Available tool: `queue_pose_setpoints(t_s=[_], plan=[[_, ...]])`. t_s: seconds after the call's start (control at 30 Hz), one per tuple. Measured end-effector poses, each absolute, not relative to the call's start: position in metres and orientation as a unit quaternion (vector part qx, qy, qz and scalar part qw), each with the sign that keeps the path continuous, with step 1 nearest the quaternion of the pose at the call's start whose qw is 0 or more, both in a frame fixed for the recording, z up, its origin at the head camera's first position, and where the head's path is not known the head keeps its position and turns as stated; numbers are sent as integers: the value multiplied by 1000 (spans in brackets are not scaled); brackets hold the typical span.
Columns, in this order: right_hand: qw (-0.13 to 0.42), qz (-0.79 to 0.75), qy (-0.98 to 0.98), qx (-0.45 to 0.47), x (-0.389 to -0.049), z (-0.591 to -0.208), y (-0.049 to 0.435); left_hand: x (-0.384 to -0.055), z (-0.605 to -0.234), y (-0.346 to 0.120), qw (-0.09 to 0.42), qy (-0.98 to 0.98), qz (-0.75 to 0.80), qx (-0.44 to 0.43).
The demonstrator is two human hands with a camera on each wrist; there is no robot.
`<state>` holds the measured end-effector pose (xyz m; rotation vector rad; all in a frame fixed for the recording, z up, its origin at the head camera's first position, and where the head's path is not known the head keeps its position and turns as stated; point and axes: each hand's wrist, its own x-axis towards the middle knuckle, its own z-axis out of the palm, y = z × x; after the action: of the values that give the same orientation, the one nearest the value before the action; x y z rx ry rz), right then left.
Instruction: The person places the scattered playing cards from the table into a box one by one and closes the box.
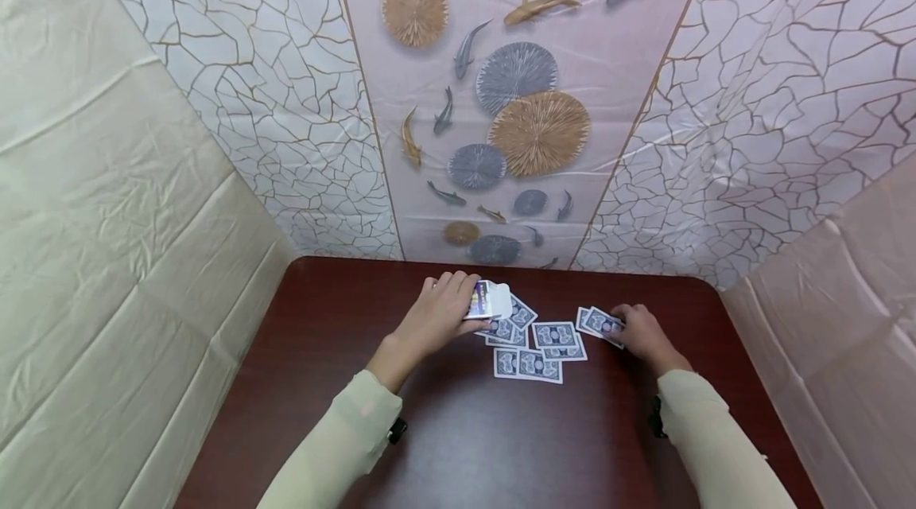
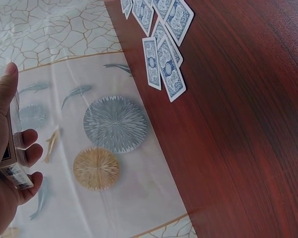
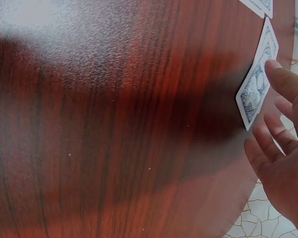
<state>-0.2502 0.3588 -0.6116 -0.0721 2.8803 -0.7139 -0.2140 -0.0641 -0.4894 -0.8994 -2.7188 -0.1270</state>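
My left hand (image 1: 441,306) grips a playing-card box (image 1: 481,300) whose white flap stands open toward the right. In the left wrist view, the thumb lies along one side of the box (image 2: 10,134) and the fingertips wrap round the other. Below and right of it, several blue-backed playing cards (image 1: 539,366) lie face down in overlapping groups. On the right, my right hand (image 1: 644,336) pinches the end of a blue-backed playing card (image 1: 603,323), which overlaps another card (image 1: 583,318). The right wrist view shows the thumb (image 3: 274,65) on that card's back, the other fingers loosely bent.
The dark red-brown table (image 1: 494,445) has rounded far corners. Behind it hangs a patterned cloth (image 1: 501,207) with fish and round leaf shapes. Pale quilted walls (image 1: 143,270) close in the left and right sides.
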Motion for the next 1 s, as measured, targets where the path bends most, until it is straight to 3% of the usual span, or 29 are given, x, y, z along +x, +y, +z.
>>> queue_pose_setpoints(t_s=[1.0], plan=[[124, -222, 966, 41, -252, -617, 360, -214, -490, -66, 122, -942, -56, -307]])
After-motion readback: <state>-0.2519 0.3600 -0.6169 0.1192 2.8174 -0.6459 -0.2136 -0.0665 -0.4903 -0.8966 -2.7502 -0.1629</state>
